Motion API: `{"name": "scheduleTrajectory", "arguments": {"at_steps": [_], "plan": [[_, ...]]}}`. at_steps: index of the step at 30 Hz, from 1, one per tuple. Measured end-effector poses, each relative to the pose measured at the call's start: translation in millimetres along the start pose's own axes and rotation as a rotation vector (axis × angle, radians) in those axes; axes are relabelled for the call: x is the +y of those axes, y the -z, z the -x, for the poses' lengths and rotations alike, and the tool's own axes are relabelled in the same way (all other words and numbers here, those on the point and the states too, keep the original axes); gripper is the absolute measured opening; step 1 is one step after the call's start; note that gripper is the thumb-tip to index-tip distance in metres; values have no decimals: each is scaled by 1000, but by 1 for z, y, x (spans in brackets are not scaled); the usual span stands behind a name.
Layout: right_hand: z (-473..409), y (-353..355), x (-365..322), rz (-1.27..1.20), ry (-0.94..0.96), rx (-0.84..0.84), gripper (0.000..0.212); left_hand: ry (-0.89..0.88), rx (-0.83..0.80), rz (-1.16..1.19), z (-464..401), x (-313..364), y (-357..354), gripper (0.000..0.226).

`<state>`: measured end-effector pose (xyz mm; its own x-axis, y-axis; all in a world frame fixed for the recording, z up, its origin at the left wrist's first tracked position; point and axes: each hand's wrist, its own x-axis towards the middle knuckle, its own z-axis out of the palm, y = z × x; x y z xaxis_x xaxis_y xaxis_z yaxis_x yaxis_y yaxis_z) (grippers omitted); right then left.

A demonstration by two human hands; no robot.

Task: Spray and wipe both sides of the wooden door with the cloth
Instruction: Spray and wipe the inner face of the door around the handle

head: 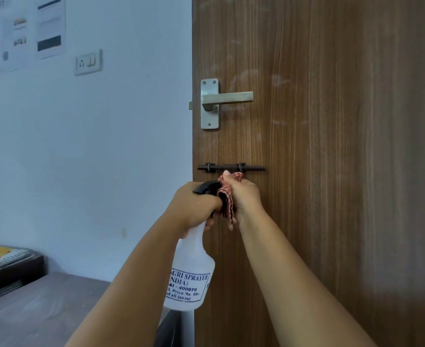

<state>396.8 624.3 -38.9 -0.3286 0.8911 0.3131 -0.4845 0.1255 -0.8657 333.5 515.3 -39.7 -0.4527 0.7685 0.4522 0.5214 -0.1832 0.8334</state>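
a pale blue wall (106, 146) fills the left, with a switch plate (88, 62) and blurred papers (49, 27) pinned high up. low in the left corner sits a bed (3, 259) with a patterned cover, and nearer me a grey tabletop (38, 309). the wooden door (331, 171) takes up the right side, its edge running straight down the middle of view. faint smeared streaks show on the wood above and beside the metal handle (226, 98). below the handle is a dark sliding bolt (231, 168).

my left hand (194, 209) is clamped round the neck of the spray bottle (191, 276), fingers curled at the black trigger head (207, 187); the white body hangs down, tilted, with blue print on it. my right hand (244, 194) has its grip closed on the reddish cloth (227, 204), bunched in the fist just under the bolt, against the door near its edge. a fold of cloth hangs below my palm. the two hands are touching, the nozzle right beside the cloth.
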Motion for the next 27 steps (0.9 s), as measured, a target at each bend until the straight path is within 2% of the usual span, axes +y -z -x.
{"name": "scheduleTrajectory", "arguments": {"at_steps": [5,9,15,18,20,21,23,25,27], "plan": [[-5,1,13,190,108,91,19,0,100,100,6,-21,5,7],[6,13,31,577,217,152,30,-1,172,82,7,-33,7,13],[28,45,60,883,250,106,23,45,184,41,7,-42,4,8],[41,61,72,750,306,137,19,24,176,-16,3,-43,1,13],[44,62,66,593,446,203,34,25,155,-41,1,-45,-1,15],[42,60,60,546,570,241,40,27,143,-40,1,-45,-1,15],[35,50,42,592,899,300,38,41,132,-47,0,-47,0,14],[23,36,28,838,1174,352,31,52,155,-29,0,-48,2,9],[8,23,25,1176,1280,370,30,59,184,-3,-1,-49,4,4]]}}
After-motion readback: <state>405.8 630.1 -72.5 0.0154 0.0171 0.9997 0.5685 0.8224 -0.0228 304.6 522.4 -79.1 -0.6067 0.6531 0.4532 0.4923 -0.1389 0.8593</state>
